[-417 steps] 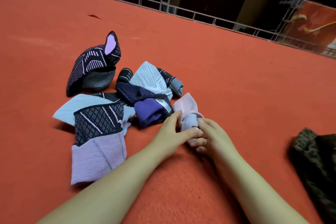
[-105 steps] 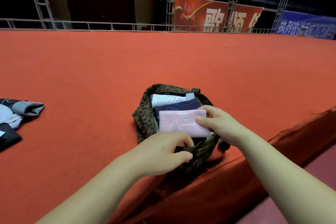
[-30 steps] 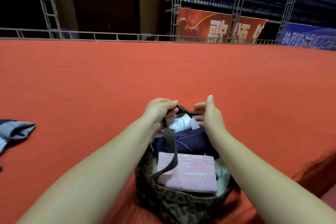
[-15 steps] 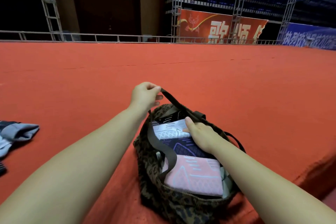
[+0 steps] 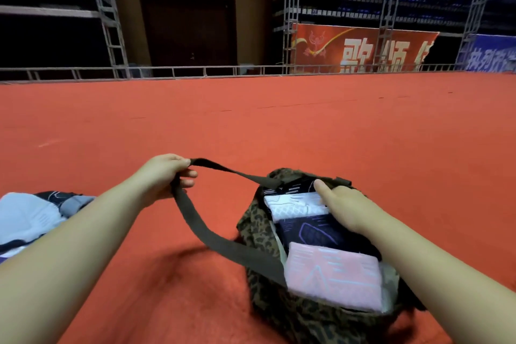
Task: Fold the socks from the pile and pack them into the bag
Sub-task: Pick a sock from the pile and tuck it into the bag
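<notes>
sitting upright on the red carpet, leopard bag with folded socks stacked near to far. pinching the bag's strap out leftward in the left hand; pressing the right hand, fingers straight, on the far socks. lying far left, nearer the left hand, remaining pile; nothing blocking the way.

both bare arms reach forward. left hand is out to the left, fingers curled, pinching a strap. right hand lies palm down, fingers hidden inside the bag.
</notes>
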A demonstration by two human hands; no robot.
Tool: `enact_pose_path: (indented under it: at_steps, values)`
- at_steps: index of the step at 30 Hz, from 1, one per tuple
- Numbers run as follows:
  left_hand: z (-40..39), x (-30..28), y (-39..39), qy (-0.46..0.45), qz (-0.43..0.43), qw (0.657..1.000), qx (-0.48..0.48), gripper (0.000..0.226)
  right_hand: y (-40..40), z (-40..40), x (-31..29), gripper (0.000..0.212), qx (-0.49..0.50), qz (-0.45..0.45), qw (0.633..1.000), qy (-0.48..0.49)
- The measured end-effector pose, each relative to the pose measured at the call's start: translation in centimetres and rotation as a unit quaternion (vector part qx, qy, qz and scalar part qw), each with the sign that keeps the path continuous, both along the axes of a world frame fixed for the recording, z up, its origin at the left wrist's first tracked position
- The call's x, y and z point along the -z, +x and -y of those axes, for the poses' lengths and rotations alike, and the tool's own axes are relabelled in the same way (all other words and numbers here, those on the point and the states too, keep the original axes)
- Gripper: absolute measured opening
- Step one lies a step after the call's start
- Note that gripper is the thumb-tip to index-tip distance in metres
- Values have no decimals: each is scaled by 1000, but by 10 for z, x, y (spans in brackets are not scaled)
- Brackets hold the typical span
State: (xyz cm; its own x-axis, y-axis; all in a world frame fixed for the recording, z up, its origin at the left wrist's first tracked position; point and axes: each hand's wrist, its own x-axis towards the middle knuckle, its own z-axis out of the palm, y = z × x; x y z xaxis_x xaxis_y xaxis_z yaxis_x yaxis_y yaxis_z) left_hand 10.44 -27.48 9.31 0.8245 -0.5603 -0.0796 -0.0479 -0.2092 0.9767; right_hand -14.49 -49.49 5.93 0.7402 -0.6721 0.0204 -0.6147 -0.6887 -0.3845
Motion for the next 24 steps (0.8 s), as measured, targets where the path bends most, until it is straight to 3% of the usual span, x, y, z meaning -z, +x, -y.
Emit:
enact_pose_path:
  at_steps: [3,5,7,10,11,12,13,14,15,16,17,19,21,24]
  values:
    - [-15,8,9,-114,-78,990,-19,17,13,-18,-12,56,-17,56,989,-138]
    - [-22,11,11,-160,-76,983,-48,17,25,-28,-11,51,-75,74,993,-58]
    - [-30,14,13,-226,-64,967,-99,21,36,-32,1,50,-136,20,989,59]
    - [-48,15,20,-284,-67,931,-218,23,42,-26,19,50,-137,-55,986,80]
    - [-54,18,21,-254,-61,936,-234,20,44,-24,21,51,-129,-60,987,75]
    - [-59,23,20,-158,-19,961,-225,17,45,-22,22,51,-127,-65,988,63]
    - [-63,31,20,15,49,983,-178,15,46,-22,23,52,-126,-74,988,49]
    - [-65,41,18,188,101,971,-104,15,48,-24,23,51,-126,-83,988,40]
    - [-63,50,15,320,117,939,-38,21,50,-26,24,50,-128,-85,988,34]
    - [-59,56,10,395,143,907,17,31,51,-27,26,48,-128,-81,988,29]
    - [-49,61,9,404,192,894,44,40,51,-27,27,46,-131,-78,988,25]
    - [-20,60,-6,321,276,903,67,46,50,-29,27,45,-138,-65,988,38]
    - [14,54,-32,227,246,932,138,44,49,-30,25,46,-146,-54,987,46]
    - [57,65,-53,211,233,931,183,42,48,-33,26,43,-144,-54,988,27]
